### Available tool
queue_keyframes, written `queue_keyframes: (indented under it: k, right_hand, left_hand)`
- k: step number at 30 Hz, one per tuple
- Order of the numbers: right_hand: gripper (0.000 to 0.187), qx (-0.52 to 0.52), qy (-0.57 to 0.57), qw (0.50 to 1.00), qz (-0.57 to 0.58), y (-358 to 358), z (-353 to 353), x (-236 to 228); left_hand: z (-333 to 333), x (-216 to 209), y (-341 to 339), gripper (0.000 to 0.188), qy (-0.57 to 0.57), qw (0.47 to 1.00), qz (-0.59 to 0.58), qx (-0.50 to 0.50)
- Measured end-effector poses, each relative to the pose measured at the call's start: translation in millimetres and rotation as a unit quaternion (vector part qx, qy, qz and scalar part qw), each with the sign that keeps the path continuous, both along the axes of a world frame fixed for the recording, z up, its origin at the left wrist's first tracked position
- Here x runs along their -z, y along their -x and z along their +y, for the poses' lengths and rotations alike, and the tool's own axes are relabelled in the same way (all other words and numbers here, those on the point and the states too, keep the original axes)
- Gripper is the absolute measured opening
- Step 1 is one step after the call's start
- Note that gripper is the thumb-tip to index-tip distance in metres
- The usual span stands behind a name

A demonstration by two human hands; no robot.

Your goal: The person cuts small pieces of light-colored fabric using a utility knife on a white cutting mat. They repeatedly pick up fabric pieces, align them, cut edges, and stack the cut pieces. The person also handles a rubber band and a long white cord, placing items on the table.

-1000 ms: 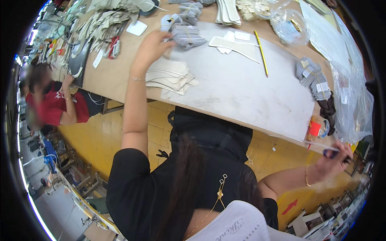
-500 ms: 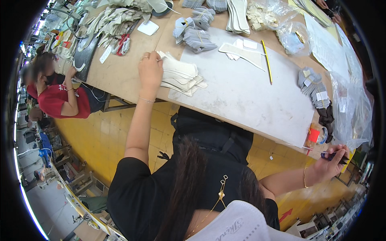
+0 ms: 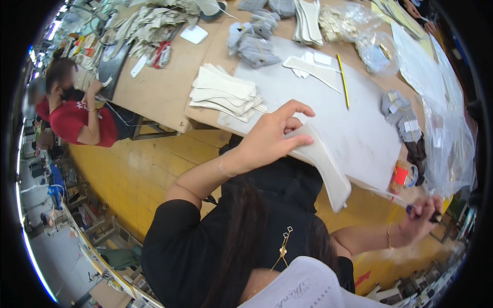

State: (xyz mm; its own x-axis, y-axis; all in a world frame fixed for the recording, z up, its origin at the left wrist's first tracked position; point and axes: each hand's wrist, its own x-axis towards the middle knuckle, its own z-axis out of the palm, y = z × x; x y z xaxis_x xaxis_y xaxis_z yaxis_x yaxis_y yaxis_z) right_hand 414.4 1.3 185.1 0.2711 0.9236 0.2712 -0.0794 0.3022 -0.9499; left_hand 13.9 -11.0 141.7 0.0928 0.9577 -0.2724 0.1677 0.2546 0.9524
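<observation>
My left hand [image 3: 275, 133] pinches one end of a curved cream fabric cut piece [image 3: 333, 177] between thumb and fingers. The piece hangs past the table's front edge, its wide end toward my body. Left of the grey-white sheet, a fanned stack of similar cream pieces [image 3: 223, 93] lies at the edge. Over to the right, my right hand [image 3: 422, 218] is closed around a slim dark tool [image 3: 436, 217]; blur hides its exact kind. Close to that hand, a clear jar with an orange-red label [image 3: 399, 174] rests at the table corner.
A flat cream piece [image 3: 313, 71] and a yellow pencil [image 3: 343, 82] lie on the sheet [image 3: 359, 138]. Tied grey bundles [image 3: 255, 49] sit behind, with another grey bundle [image 3: 400, 115] at right. Red-handled scissors [image 3: 163, 54] lie far left. A co-worker in red [image 3: 84, 120] works at left.
My left hand has moved right and toward me from the stack, now carrying one cream piece. My right hand has dropped slightly lower, still gripping the dark tool.
</observation>
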Motion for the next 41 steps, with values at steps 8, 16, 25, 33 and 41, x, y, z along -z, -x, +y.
queue_keyframes:
  k: [8,16,25,33,41]
  right_hand:
    - [0.033,-0.308,0.287,0.898,-0.128,169.2,36.9,82.2]
    - [0.032,-0.314,0.349,0.851,-0.235,223.8,68.5,136.6]
    - [0.035,-0.317,0.384,0.825,-0.268,238.0,78.1,141.5]
    - [0.025,-0.301,0.359,0.839,-0.278,239.0,73.8,138.2]
    - [0.028,-0.304,0.386,0.774,-0.399,196.4,62.7,128.1]
  left_hand:
    - [-0.9,123.6,-2.8,0.036,-0.359,0.85,0.385,0.025]
    - [-12.3,137.5,-0.6,0.032,-0.37,0.833,0.406,0.057]
    - [-14.6,142.0,-0.2,0.034,-0.369,0.834,0.407,0.048]
    - [-13.4,138.5,-1.2,0.034,-0.358,0.813,0.452,0.082]
    - [-12.5,135.7,-4.0,0.033,-0.364,0.779,0.5,0.101]
